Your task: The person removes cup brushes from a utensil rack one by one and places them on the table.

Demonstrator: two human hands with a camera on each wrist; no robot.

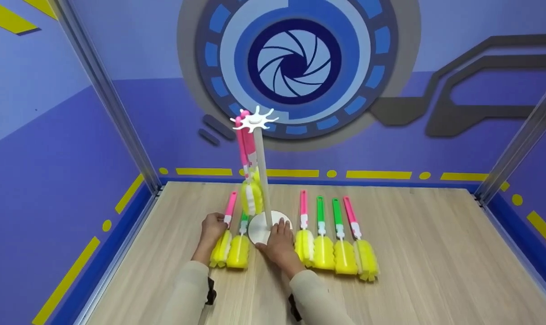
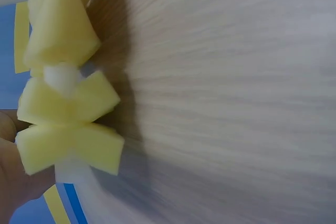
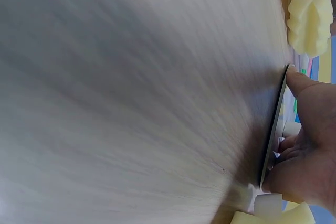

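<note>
My left hand (image 1: 213,228) pinches the neck of a pink-handled sponge bottle brush (image 1: 230,204), the leftmost one on the table. Its yellow-and-white sponge head (image 2: 71,124) fills the near part of the left wrist view. Beside it lies a green-handled sponge brush (image 1: 238,252). A white stand (image 1: 262,176) with a crown of curved hooks (image 1: 254,121) rises from a round base (image 1: 257,228). On that base rests my right hand (image 1: 279,246), fingers extended on top; its thumb (image 3: 298,80) is at the rim. Pink-handled brushes (image 1: 251,198) hang from the hooks on the left side.
Right of the stand, several brushes with pink or green handles lie in a row, among them a green-handled one (image 1: 345,255) and a pink-handled one (image 1: 366,259) at the end. Blue-purple panels (image 1: 155,126) wall the wooden table (image 1: 435,253) at the back and sides.
</note>
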